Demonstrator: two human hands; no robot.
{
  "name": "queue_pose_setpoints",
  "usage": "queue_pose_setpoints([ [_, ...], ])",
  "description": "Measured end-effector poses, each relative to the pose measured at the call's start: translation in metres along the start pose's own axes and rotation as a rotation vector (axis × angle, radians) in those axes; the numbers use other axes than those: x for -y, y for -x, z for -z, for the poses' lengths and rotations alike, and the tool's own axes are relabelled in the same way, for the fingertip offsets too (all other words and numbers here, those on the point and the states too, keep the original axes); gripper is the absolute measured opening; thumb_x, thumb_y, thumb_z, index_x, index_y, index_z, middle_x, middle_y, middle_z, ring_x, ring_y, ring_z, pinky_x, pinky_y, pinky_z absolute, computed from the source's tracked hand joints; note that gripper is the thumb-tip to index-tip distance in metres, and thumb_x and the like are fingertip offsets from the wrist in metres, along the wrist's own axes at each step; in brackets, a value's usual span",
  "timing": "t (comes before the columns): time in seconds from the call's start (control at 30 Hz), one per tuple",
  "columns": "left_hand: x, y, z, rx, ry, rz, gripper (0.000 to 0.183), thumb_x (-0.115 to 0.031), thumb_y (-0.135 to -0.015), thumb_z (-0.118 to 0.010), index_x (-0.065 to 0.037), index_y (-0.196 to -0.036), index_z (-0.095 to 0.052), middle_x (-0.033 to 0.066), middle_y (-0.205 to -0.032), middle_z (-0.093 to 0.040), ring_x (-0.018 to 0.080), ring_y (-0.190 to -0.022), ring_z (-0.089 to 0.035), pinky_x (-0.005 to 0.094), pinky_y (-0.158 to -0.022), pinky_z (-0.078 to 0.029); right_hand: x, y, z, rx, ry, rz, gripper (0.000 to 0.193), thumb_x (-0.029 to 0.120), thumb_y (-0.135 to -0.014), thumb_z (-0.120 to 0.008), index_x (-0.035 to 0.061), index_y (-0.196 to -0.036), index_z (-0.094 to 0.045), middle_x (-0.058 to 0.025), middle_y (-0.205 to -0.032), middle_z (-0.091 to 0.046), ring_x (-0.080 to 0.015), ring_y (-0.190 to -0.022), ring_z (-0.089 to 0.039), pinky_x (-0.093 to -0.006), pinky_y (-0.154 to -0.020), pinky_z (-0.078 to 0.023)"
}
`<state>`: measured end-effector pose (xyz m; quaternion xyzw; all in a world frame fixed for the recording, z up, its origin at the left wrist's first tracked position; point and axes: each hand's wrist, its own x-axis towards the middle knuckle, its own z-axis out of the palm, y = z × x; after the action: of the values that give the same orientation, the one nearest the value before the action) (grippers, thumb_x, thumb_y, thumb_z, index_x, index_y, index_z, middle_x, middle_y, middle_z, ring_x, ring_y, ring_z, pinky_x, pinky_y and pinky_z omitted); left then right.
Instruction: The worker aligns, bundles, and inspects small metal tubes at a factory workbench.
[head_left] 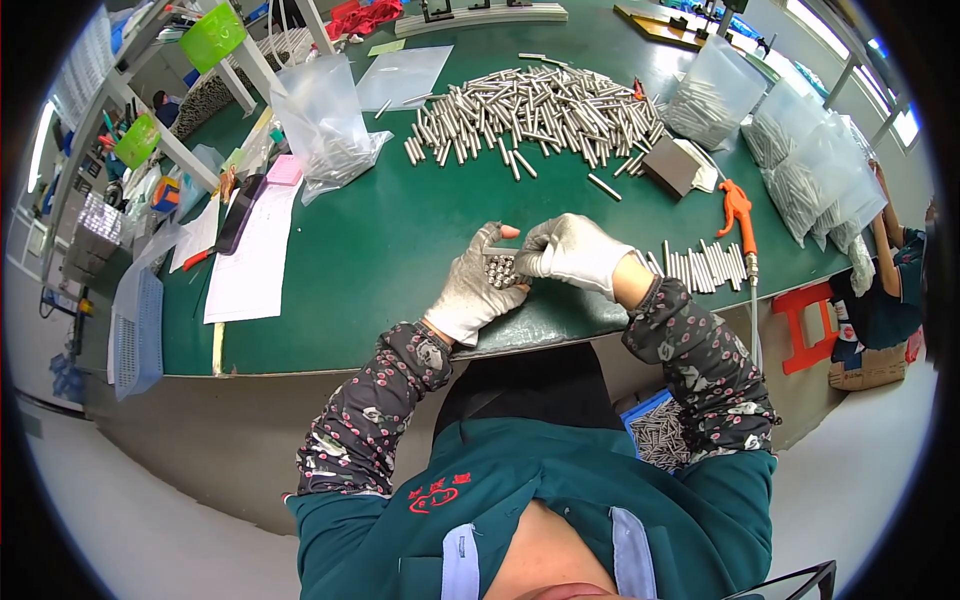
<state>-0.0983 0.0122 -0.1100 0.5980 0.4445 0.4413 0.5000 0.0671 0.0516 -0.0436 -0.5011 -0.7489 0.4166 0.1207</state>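
My left hand (474, 287), in a pale work glove with bare fingertips, is closed round a bundle of short metal pins (501, 271). Their round ends face up toward me. Over that bundle, my gloved right hand (572, 254) pinches with its fingertips at what looks like a single pin (499, 251) lying across the top edge; its far end is hidden by the fingers. Just right of my right hand, a row of pins (705, 268) lies side by side near the table's front edge. Farther back is a large heap of loose pins (540, 108).
An orange air blow gun (736, 212) with a hose rests right of the row. Behind it are a brown block (670, 166) and plastic bags of pins (708, 100). Papers (250, 260) and a clear bag (325, 125) lie left. A blue bin of pins (660, 432) stands below; another person sits at right.
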Motion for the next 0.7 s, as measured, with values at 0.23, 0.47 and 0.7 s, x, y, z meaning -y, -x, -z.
queue_pose_setpoints([
  [0.23,0.0,-0.001,0.0,-0.019,-0.062,-0.093,0.061,-0.011,-0.064,-0.074,-0.005,-0.116,-0.044,0.004,-0.09,-0.061,0.0114,-0.08,-0.058,0.0249,-0.073,-0.048,-0.004,-0.003,-0.004,0.003,0.015,0.087,0.023,0.02,-0.073,-0.064,0.0009,-0.085,-0.066,-0.007,-0.068,-0.062,-0.0115,-0.064,-0.053,-0.0274,-0.063,-0.044],
  [0.47,-0.004,0.003,0.0,0.009,-0.035,-0.04,0.047,-0.003,-0.067,-0.071,-0.004,-0.108,-0.049,0.0022,-0.085,-0.059,0.0082,-0.079,-0.058,0.0224,-0.071,-0.048,-0.003,0.009,0.034,-0.077,0.106,0.035,0.041,0.041,-0.075,-0.058,0.0049,-0.093,-0.065,-0.0137,-0.079,-0.064,-0.0252,-0.074,-0.062,-0.0317,-0.072,-0.047],
  [0.7,-0.004,0.004,-0.003,0.001,0.035,0.008,0.044,0.006,-0.066,-0.071,-0.002,-0.104,-0.05,-0.0004,-0.085,-0.055,0.0064,-0.078,-0.054,0.0207,-0.071,-0.047,0.005,0.012,0.03,0.062,0.331,0.038,0.045,0.045,-0.076,-0.055,0.0087,-0.1,-0.065,-0.0156,-0.088,-0.065,-0.0314,-0.084,-0.061,-0.035,-0.08,-0.046],
])
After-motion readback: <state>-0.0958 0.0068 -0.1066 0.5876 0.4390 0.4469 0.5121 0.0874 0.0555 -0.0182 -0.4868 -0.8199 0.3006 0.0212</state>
